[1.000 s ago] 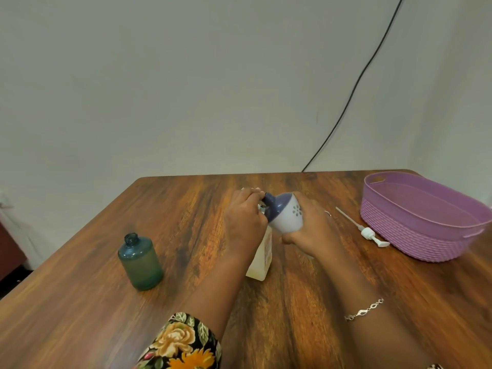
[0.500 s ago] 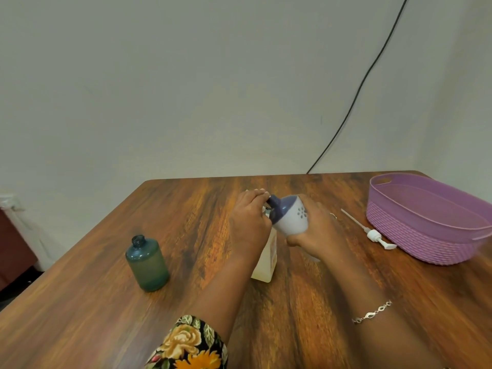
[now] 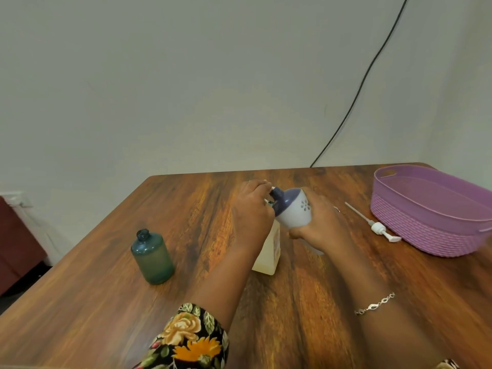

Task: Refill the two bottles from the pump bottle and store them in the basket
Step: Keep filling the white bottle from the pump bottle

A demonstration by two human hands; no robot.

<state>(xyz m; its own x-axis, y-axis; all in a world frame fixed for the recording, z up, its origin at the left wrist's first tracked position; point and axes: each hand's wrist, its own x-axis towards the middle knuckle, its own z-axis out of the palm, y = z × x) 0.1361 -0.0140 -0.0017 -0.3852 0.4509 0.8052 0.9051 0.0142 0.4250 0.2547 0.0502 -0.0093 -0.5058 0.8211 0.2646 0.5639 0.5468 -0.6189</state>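
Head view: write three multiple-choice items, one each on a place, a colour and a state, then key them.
1. The pump head lies:
A. on the table beside the basket
B. inside the basket
C. on the floor

2. The basket is:
A. red
B. purple
C. white

3. The right hand:
A. lies flat
B. points at the wall
C. grips the white bottle

Key:
1 A, it lies on bare wood next to the basket's wall.
2 B, rim and weave are purple.
3 C, its fingers wrap the bottle's body.
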